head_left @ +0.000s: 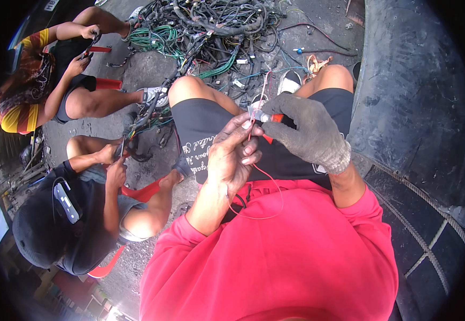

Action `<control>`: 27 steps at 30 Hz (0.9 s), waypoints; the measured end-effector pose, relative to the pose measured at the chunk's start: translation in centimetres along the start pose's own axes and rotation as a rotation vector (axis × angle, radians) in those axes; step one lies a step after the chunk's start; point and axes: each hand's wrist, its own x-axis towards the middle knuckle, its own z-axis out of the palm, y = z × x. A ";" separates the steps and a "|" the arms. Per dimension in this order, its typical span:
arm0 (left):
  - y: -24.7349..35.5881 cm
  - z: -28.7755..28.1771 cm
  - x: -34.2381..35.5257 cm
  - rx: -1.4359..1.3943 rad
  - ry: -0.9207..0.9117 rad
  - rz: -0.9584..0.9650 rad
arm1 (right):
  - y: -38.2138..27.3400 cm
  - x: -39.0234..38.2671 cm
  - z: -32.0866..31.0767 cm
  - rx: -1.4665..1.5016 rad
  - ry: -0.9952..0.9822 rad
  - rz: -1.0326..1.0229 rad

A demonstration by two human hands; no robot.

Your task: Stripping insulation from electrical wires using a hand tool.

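Observation:
My bare left hand [231, 156] pinches a thin red wire [283, 199] between thumb and fingers, above my lap. The wire's paler upper end stands up past the fingertips, and its lower part hangs in a loose loop before my red top. A grey work glove covers my right hand [310, 131]. In it is a knife [255, 113] with a flat silver blade and an orange handle, partly hidden by the gloved fingers. The blade lies against the wire, just above my left thumb; whether it has cut in I cannot tell.
Ahead on the ground lies a large tangled heap of dark cable harnesses [211, 24], with green wires [155, 38] at its left. Two people sit at my left, each handling cables or tools. A dark panel [403, 91] and ropes [414, 227] are at my right.

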 end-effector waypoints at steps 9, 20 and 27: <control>-0.2 -0.2 0.2 0.033 -0.015 0.010 | 0.2 -0.7 -0.7 -0.125 0.003 -0.160; -0.1 -0.7 0.6 0.010 -0.035 0.035 | 1.3 -0.6 -1.0 -0.016 -0.027 0.052; 0.2 -0.5 0.5 0.024 -0.030 0.039 | 3.2 -0.4 -1.1 -0.307 0.001 -0.273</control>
